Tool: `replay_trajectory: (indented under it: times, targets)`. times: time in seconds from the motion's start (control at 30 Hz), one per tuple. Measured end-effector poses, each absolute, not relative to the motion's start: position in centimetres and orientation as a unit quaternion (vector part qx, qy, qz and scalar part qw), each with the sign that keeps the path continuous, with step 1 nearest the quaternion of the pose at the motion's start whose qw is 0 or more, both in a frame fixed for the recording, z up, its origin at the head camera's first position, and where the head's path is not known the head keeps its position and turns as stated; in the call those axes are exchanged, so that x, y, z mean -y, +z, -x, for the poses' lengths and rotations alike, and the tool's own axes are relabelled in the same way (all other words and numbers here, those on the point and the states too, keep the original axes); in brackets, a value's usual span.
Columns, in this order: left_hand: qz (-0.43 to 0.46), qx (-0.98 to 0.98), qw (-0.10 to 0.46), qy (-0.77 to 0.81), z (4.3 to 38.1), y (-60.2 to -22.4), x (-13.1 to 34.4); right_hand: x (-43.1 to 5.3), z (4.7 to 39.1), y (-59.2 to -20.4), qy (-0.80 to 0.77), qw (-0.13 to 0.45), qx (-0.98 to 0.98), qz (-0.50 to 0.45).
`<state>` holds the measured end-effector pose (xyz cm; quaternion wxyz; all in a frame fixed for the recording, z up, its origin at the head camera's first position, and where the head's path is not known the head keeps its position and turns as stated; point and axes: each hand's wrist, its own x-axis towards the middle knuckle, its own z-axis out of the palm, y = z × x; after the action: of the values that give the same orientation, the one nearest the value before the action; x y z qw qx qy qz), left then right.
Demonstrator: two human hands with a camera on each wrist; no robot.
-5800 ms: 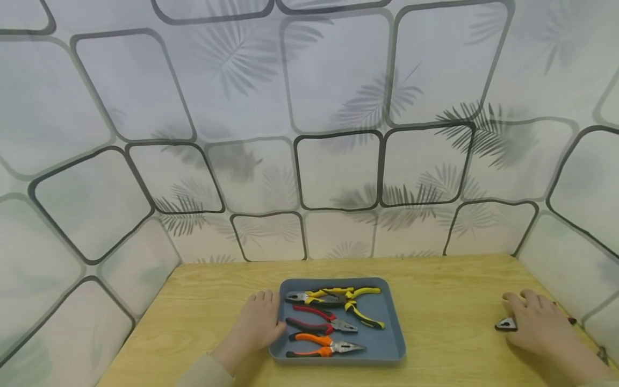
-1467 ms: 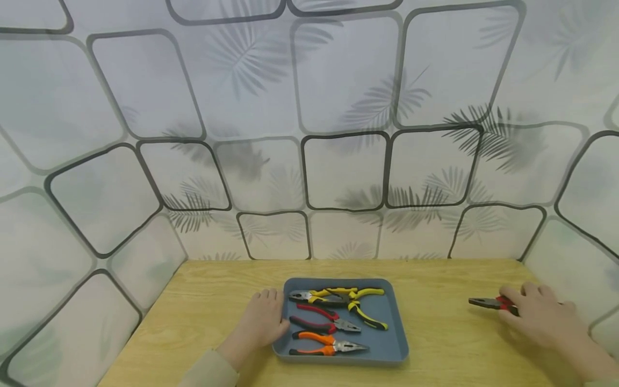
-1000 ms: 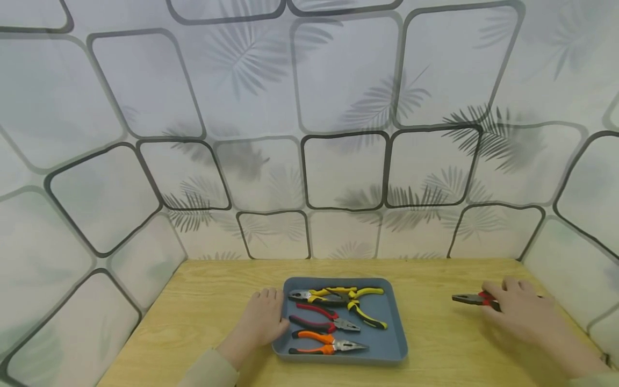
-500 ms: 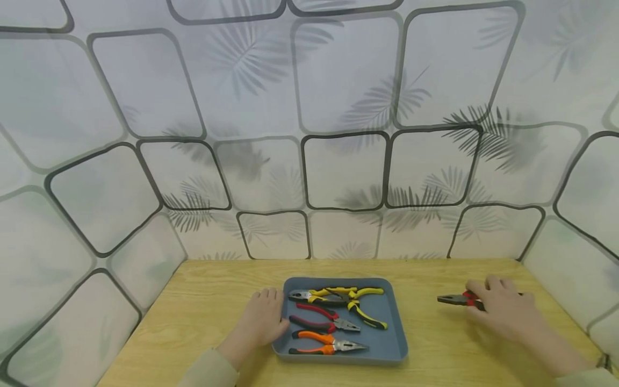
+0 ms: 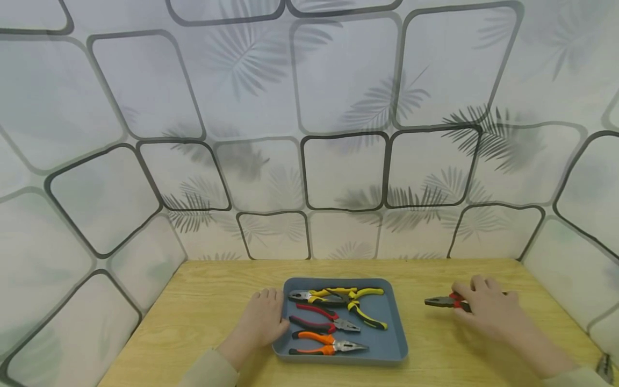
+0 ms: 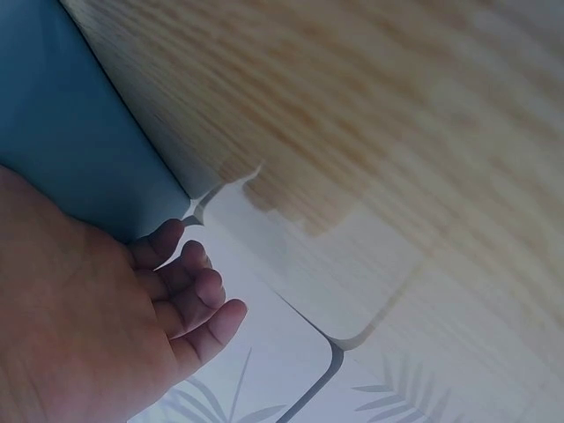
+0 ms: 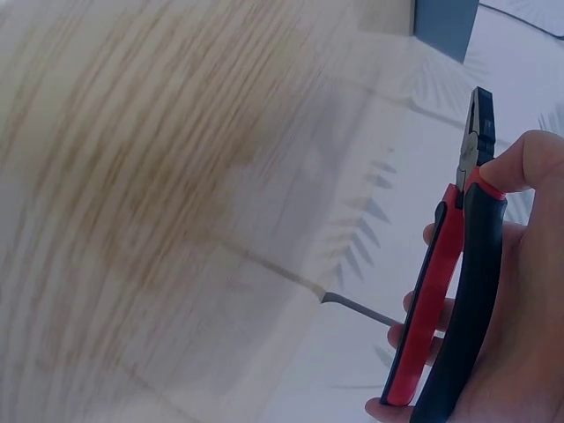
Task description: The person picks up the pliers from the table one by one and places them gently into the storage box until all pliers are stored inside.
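My right hand [image 5: 488,309] grips a pair of combination pliers [image 7: 463,264] with red and black handles, held to the right of the tray. Their dark jaws point left toward the tray in the head view. Thumb and curled fingers wrap the handles in the right wrist view. My left hand [image 5: 261,317] rests against the left side of the blue-grey tray [image 5: 398,344], its thumb at the rim and its other fingers loosely bent. Inside the tray lie yellow-black pliers [image 5: 369,317], red-black pliers [image 5: 321,322] and orange-black long-nose pliers [image 5: 329,346].
A wooden table [image 5: 208,279] carries the tray. At its right edge, beside my right sleeve, part of another metal tool [image 5: 604,368] shows. A patterned cloth wall [image 5: 338,177] encloses the table at the back and sides.
My right hand has carried the red-black combination pliers leftward from the table's right side, closer to the tray. The left hand, the tray and the pliers in it stay as they were.
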<state>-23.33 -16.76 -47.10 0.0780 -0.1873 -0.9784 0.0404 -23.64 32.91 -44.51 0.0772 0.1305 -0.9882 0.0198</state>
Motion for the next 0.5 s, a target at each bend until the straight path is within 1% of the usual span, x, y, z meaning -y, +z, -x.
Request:
replay_trajectory:
  times: [0.23, 0.5]
  targets:
    - [0.179, 0.981, 0.056, 0.038, 23.4, -46.8, 16.7, -32.0, 23.6, -44.6, 0.021, 0.078, 0.987, -0.136]
    - [0.187, 0.979, 0.071, 0.045, 23.6, -47.1, 16.8, -31.3, 23.4, -44.8, 0.030, 0.071, 0.987, -0.142]
